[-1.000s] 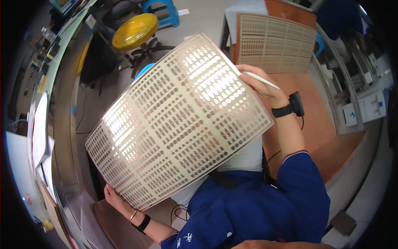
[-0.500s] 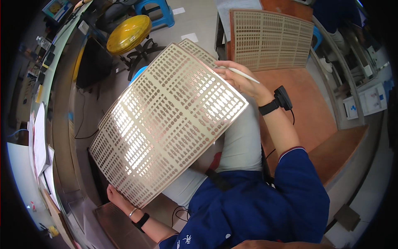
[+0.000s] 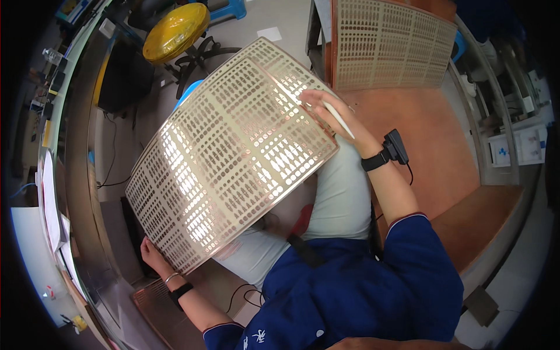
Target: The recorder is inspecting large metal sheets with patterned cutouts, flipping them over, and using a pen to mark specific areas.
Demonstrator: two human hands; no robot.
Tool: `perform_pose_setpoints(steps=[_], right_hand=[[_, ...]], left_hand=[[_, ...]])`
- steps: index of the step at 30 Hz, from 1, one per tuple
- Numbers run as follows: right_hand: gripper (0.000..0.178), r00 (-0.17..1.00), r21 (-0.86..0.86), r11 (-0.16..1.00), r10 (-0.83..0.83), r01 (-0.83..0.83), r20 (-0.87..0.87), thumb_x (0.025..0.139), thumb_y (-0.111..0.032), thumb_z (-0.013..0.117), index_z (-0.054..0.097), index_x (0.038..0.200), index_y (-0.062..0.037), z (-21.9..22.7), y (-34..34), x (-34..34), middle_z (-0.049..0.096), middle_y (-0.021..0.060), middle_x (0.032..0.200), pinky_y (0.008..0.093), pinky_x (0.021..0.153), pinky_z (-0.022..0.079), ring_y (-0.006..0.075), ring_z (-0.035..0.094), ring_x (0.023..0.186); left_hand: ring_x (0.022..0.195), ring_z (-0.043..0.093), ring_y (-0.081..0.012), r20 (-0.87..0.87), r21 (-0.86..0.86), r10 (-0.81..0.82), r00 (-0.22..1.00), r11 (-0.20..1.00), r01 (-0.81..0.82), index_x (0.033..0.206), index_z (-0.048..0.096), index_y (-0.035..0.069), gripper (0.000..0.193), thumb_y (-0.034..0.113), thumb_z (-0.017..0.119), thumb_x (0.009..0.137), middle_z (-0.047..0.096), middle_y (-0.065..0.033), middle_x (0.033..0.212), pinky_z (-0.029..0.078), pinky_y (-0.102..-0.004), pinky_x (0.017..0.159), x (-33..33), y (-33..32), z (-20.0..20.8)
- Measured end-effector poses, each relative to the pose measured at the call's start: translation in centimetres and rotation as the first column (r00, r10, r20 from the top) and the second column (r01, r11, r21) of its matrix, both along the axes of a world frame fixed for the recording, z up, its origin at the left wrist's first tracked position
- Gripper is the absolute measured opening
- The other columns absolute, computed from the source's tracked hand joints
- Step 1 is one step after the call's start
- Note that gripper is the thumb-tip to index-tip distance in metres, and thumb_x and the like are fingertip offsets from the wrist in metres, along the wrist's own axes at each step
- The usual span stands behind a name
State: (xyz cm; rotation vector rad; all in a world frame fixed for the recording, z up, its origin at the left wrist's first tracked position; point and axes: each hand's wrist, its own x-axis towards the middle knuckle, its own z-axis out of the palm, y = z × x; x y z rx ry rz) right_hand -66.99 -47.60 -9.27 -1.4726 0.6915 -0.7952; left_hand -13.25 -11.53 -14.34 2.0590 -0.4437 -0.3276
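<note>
Over my lap slants a large thin panel (image 3: 204,169), probably a circuit board panel, pale with rows of shiny copper-coloured shapes. A second similar panel (image 3: 269,51) lies behind it, showing along the upper edge. My left hand (image 3: 153,256) grips the lower left edge, its fingers partly hidden by the panel. At the right edge, my right hand (image 3: 329,111) rests its fingertips on the panel surface. A white pen-like stick (image 3: 339,119) is held between this hand's fingers. Light glares off parts of the panel.
A stack of similar panels (image 3: 394,49) leans at the back right on a brown board surface (image 3: 414,134). A yellow-covered stool (image 3: 177,32) stands at the back left, and a long bench (image 3: 73,76) runs along the left. A reddish-brown panel (image 3: 154,297) lies low, near my left forearm.
The front panel has slid down and left against the one behind, which now shows more. My right fingers have moved onto the panel face; my left hand has shifted slightly left and up.
</note>
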Motion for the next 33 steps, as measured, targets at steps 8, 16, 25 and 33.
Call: perform_pose_setpoints(steps=[8, 16, 25, 33], right_hand=[[0.041, 0.905, 0.141, 0.919, -0.390, 0.369, 0.171, 0.102, -0.029, 0.037, 0.047, 0.129, 0.0005, -0.2, 2.1, -2.5, 0.064, 0.0150, 0.106, 0.0257, 0.079, 0.051, 0.0141, 0.063, 0.087], [0.021, 0.968, 0.155, 0.960, -0.245, 0.235, 0.045, 0.096, -0.019, 0.050, 0.061, 0.096, -0.0012, -1.5, 2.5, -5.5, 0.060, 0.0026, 0.079, 0.0195, 0.063, 0.046, 0.0070, 0.055, 0.068], [0.011, 0.996, 0.026, 0.999, -0.039, 0.042, -0.080, 0.085, -0.008, 0.061, 0.058, 0.093, -0.0008, -1.7, 3.5, -7.8, 0.064, 0.0062, 0.087, 0.0262, 0.073, 0.050, 0.0131, 0.064, 0.082], [0.007, 0.954, -0.243, 0.967, -0.001, -0.075, -0.301, 0.078, -0.006, 0.064, 0.062, 0.084, -0.0032, -1.0, 2.4, -6.5, 0.067, 0.0058, 0.079, 0.0268, 0.066, 0.050, 0.0155, 0.065, 0.074]], left_hand=[[0.119, 0.048, -0.0270, 0.289, 0.065, -0.188, 0.938, 0.982, 0.177, 0.129, 0.047, -0.003, 0.038, 0.004, 0.048, 0.092, 0.048, -0.0169, 0.133, 0.036, -0.0356, 0.103, -15.2, -10.3, 6.5], [0.128, 0.040, -0.0356, 0.281, 0.403, -0.928, 0.243, 0.344, 0.848, 0.123, 0.058, 0.013, 0.050, 0.005, 0.066, 0.074, 0.047, -0.0127, 0.137, 0.031, -0.0486, 0.106, -33.5, -15.8, 7.6], [0.134, 0.034, -0.0343, 0.279, 0.599, -0.919, 0.279, 0.394, 0.697, 0.130, 0.055, 0.024, 0.052, 0.005, 0.059, 0.082, 0.040, -0.0104, 0.144, 0.022, -0.0513, 0.110, -34.1, -16.7, 5.1], [0.130, 0.038, -0.0336, 0.273, 0.582, -0.917, 0.292, 0.398, 0.709, 0.124, 0.060, 0.021, 0.044, 0.012, 0.063, 0.082, 0.045, -0.0082, 0.140, 0.026, -0.0497, 0.108, -34.3, -17.8, 6.3]])
